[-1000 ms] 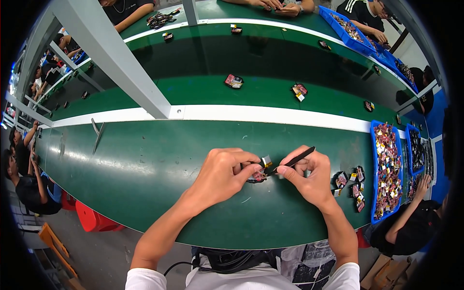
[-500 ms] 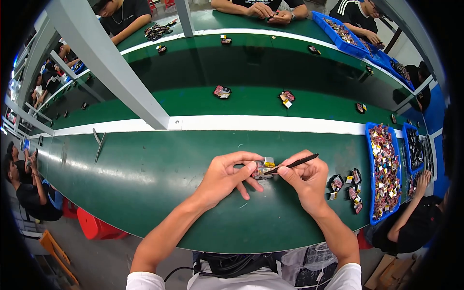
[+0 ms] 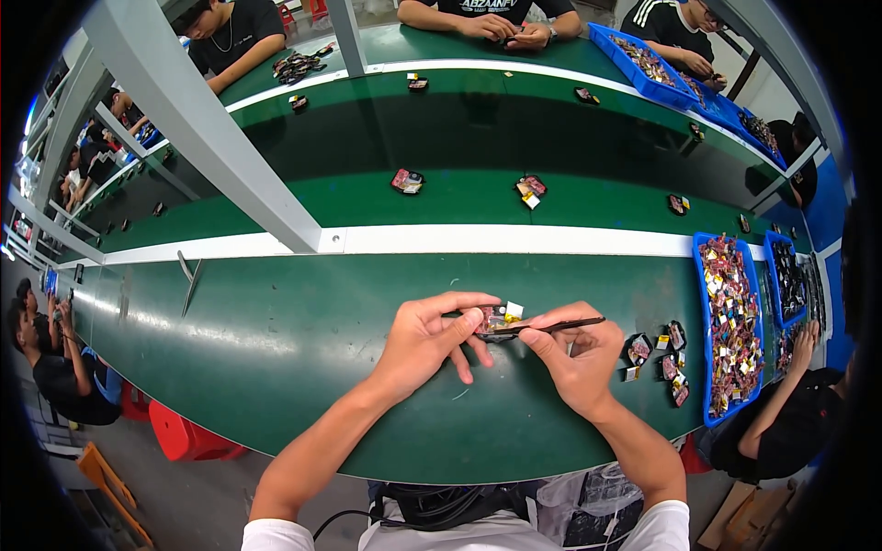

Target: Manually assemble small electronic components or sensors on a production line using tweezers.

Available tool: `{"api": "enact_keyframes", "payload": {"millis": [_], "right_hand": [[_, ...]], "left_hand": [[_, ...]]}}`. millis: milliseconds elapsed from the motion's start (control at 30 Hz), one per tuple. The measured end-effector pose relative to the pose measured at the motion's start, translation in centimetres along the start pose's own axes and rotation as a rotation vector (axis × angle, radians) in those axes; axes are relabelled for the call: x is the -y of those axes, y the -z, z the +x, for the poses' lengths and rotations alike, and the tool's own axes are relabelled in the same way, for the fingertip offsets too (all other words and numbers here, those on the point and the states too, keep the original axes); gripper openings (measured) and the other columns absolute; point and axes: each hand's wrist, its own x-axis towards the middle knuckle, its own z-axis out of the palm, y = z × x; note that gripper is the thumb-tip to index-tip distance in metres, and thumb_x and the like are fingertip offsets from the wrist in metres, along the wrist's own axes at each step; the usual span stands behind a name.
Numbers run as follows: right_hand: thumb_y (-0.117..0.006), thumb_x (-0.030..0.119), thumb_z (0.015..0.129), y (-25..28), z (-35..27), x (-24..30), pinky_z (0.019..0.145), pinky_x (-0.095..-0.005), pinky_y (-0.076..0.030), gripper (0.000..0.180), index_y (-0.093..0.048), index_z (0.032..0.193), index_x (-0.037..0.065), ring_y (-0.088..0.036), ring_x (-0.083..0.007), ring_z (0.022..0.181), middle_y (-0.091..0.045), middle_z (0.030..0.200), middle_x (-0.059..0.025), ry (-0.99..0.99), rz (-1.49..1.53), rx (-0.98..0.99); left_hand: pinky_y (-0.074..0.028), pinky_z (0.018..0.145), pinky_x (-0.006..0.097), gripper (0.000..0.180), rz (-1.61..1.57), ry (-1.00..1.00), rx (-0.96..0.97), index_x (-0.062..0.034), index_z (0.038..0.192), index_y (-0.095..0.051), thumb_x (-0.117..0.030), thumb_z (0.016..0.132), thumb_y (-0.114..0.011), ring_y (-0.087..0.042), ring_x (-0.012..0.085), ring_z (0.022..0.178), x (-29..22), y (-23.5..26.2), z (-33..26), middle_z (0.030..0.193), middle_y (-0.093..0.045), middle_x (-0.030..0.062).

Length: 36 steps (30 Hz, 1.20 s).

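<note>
Above the green bench, my left hand (image 3: 418, 344) pinches a small electronic unit (image 3: 491, 319) between thumb and fingers. The unit has a dark shell, a reddish circuit board and a white-and-yellow block (image 3: 514, 312), perhaps a battery, at its right end. My right hand (image 3: 586, 356) is closed on black tweezers (image 3: 571, 324), held almost level. Their tip reaches the right part of the unit; its exact contact is too small to tell. Several similar units (image 3: 675, 365) lie on the bench to the right of my right hand.
A blue tray (image 3: 706, 367) full of small red boards stands at the right, with another blue bin (image 3: 785, 285) beyond it. Past the white rail (image 3: 514, 241), a conveyor belt (image 3: 459, 138) carries spaced units. A grey post (image 3: 211, 138) rises at left. Co-workers sit around the line.
My right hand has lowered the tweezers from a slant to nearly level. The white-and-yellow block has tilted on the unit. Units on the belt have shifted left.
</note>
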Motion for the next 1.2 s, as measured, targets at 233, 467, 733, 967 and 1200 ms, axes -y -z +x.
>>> {"api": "enact_keyframes", "payload": {"millis": [233,467,733,967,1200], "right_hand": [[-0.081,-0.002,0.081,-0.1,0.0,0.1,0.042,-0.0175,-0.026,0.013,-0.072,0.090,-0.001,-0.043,0.0023,0.047,-0.071,0.075,-0.0027,0.014,-0.009,-0.015],[-0.082,-0.001,0.080,-0.1,-0.2,-0.3,0.042,-0.0178,-0.027,0.013,-0.073,0.089,0.000,-0.043,0.0017,0.046,-0.073,0.077,-0.0043,0.060,-0.060,-0.030],[-0.081,-0.001,0.080,-0.1,-0.2,-0.6,0.041,-0.0176,-0.028,0.012,-0.073,0.087,0.000,-0.043,0.0010,0.045,-0.074,0.076,-0.0051,0.078,-0.020,-0.029],[-0.081,-0.002,0.079,0.1,0.1,-0.7,0.041,-0.0174,-0.029,0.011,-0.072,0.086,-0.001,-0.044,0.0010,0.046,-0.074,0.078,-0.0060,0.064,0.015,-0.001],[-0.080,-0.005,0.079,0.3,0.1,-0.7,0.042,-0.0161,-0.031,0.011,-0.072,0.085,-0.001,-0.048,0.0006,0.048,-0.076,0.082,-0.0105,0.152,-0.002,0.070]], "left_hand": [[-0.060,0.050,0.027,0.030,0.040,-0.086,-0.054,0.0074,0.127,-0.060,-0.011,0.103,-0.054,-0.073,0.0241,0.074,0.3,-0.6,-0.1,0.107,-0.067,0.0185],[-0.060,0.050,0.028,0.030,0.033,-0.116,-0.095,0.0078,0.126,-0.058,-0.010,0.103,-0.055,-0.073,0.0248,0.075,0.4,-1.0,-0.2,0.105,-0.067,0.0185],[-0.057,0.050,0.027,0.028,0.023,-0.107,-0.096,0.0077,0.125,-0.058,-0.007,0.101,-0.057,-0.072,0.0216,0.072,0.1,-1.1,-0.3,0.104,-0.070,0.0186],[-0.055,0.047,0.025,0.025,0.047,-0.139,-0.119,0.0089,0.122,-0.060,-0.004,0.100,-0.058,-0.069,0.0187,0.066,0.1,-1.1,-0.5,0.099,-0.070,0.0184],[-0.053,0.045,0.024,0.024,-0.018,-0.126,-0.088,0.0089,0.119,-0.061,-0.005,0.100,-0.057,-0.068,0.0172,0.063,0.2,-0.5,-0.4,0.096,-0.071,0.0185]]}}
